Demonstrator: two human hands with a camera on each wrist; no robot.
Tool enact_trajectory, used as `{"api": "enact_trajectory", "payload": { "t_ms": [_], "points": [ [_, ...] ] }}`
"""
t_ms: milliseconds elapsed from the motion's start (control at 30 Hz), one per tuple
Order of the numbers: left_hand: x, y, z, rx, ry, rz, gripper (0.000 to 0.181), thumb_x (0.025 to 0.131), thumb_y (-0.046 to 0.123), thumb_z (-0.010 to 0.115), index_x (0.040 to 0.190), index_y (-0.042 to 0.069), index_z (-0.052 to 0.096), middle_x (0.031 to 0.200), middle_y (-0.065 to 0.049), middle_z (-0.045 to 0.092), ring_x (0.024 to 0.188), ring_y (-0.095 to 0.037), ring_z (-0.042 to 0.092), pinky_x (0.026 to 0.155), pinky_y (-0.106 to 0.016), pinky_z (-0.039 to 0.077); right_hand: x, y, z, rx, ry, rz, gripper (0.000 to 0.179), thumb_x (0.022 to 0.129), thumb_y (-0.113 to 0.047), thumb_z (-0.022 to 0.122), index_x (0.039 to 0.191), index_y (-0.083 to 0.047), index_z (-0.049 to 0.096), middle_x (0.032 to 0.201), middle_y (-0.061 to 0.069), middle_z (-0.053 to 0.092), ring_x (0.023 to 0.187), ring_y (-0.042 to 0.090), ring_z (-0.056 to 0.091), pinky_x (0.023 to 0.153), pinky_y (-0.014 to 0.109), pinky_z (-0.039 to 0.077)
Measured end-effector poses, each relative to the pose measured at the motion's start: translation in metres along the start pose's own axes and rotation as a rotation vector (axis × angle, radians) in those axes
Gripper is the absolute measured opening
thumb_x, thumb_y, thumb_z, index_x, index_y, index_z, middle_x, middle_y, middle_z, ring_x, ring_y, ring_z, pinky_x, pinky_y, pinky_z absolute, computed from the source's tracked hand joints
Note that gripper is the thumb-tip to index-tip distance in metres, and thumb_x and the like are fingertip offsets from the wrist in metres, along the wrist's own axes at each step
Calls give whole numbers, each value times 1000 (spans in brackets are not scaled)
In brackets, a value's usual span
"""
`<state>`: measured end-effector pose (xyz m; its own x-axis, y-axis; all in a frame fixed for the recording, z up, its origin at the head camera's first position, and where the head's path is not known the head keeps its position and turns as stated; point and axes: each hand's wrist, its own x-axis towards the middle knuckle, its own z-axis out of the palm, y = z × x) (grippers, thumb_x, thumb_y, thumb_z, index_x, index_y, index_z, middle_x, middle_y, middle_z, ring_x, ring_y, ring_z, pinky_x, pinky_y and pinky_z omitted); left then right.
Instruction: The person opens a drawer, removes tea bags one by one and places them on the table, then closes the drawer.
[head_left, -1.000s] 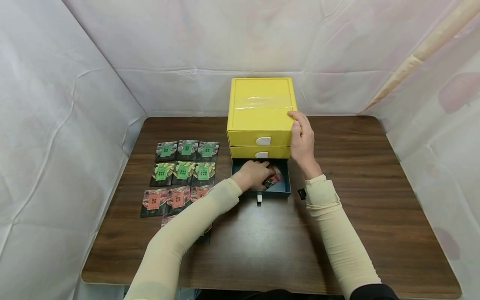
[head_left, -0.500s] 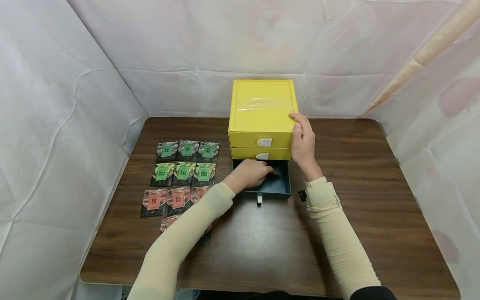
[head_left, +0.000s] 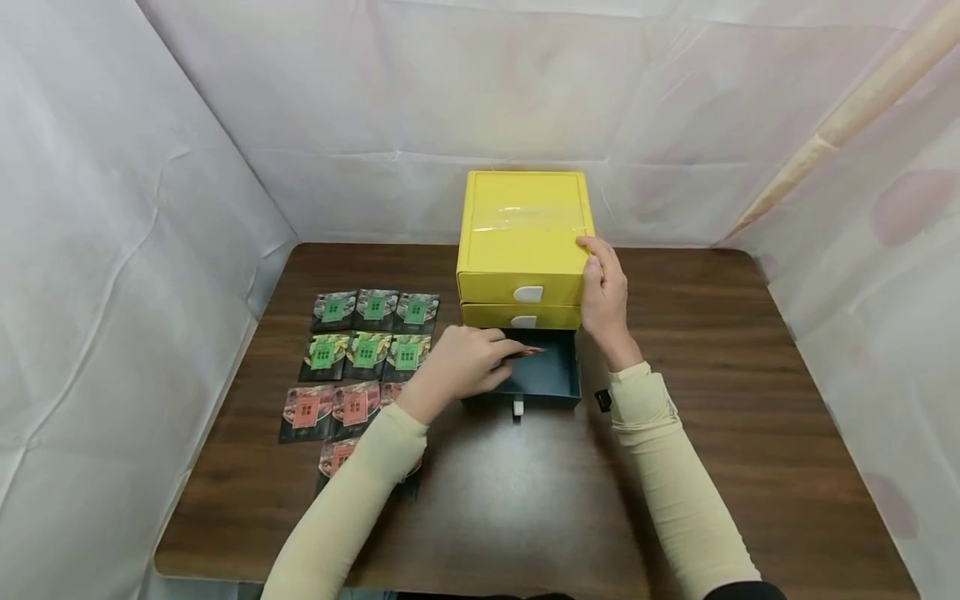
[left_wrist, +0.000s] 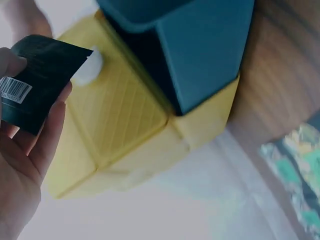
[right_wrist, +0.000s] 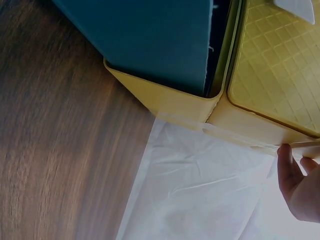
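Note:
My left hand [head_left: 468,362] pinches a small flat packet [left_wrist: 45,75] between thumb and fingers, over the left side of the pulled-out drawer [head_left: 543,379]. The packet's black back with a barcode faces the left wrist camera; in the head view only a thin reddish edge of it shows. On the upper right edge of the yellow drawer box [head_left: 525,221] rests my right hand [head_left: 604,296], fingers laid over the top and thumb near the front corner. The right wrist view shows its fingertips against the box's edge. Dark blue-green inside, the drawer is the lowest one.
Left of the box, flat packets lie in rows: dark green labels [head_left: 375,308], bright green labels [head_left: 366,356], red labels [head_left: 307,411]. More red packets [head_left: 335,454] lie partly under the left forearm. White cloth walls [head_left: 360,100] surround the wooden table [head_left: 720,400].
A packet that lay in the drawer under my left hand is now pinched in it. That hand has moved left and toward the drawer's left rim. The right hand keeps its place on the box.

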<state>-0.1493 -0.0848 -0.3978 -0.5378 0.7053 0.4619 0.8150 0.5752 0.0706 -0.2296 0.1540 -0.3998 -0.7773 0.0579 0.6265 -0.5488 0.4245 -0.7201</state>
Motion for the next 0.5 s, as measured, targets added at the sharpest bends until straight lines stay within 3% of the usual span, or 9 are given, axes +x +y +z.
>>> {"api": "enact_trajectory", "payload": {
  "t_ms": [167, 333, 500],
  "points": [
    [-17, 2, -19, -8, 120, -57, 17, 83, 15, 68, 99, 12, 73, 89, 1, 69, 50, -6, 49, 44, -23, 38, -4, -1, 1, -8, -3, 20, 43, 100, -31, 36, 126, -9, 63, 132, 3, 56, 117, 22, 51, 97, 42, 40],
    [-35, -2, -39, -78, 216, -116, 20, 79, 4, 70, 99, 6, 68, 93, -4, 68, 56, -6, 50, 48, -23, 42, 0, -7, 0, 8, -1, 10, 42, 100, -28, 36, 126, -8, 62, 132, 4, 56, 113, 24, 51, 93, 44, 40],
    [-62, 0, -58, -24, 252, -233, 40, 80, 1, 73, 119, 6, 67, 105, -8, 70, 56, -11, 54, 45, -25, 40, -6, -1, 1, -4, -3, 11, 44, 101, -34, 35, 127, -10, 62, 134, 1, 55, 119, 21, 50, 98, 45, 39]
  ]
}}
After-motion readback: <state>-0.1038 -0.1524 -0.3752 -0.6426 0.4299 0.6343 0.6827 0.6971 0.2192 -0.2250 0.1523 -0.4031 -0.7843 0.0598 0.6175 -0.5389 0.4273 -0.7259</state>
